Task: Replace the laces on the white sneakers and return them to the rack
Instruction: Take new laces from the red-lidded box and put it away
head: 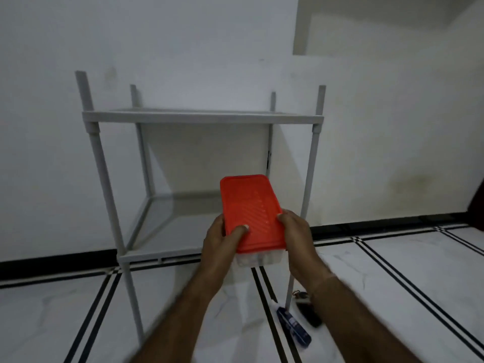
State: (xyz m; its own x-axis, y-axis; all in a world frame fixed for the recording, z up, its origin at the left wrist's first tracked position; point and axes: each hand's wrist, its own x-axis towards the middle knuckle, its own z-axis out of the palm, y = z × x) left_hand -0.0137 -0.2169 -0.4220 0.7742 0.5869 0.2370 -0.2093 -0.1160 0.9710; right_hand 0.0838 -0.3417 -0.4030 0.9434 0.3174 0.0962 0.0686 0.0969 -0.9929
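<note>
A clear plastic box with a red lid (251, 208) is held in the air in front of the grey rack (201, 117). My left hand (222, 238) grips the box's near left side, thumb lying on the lid. My right hand (296, 229) grips its near right side, fingers curled over the lid's edge. The box hangs at the level of the rack's lower shelf (167, 226), near its right front. Both rack shelves carry nothing. No white sneakers or laces are in view.
The rack stands against a white wall on a white tiled floor with black lines. By the rack's right front leg (301, 218) lie a dark blue tube-like object (293, 326) and a black object (309, 311).
</note>
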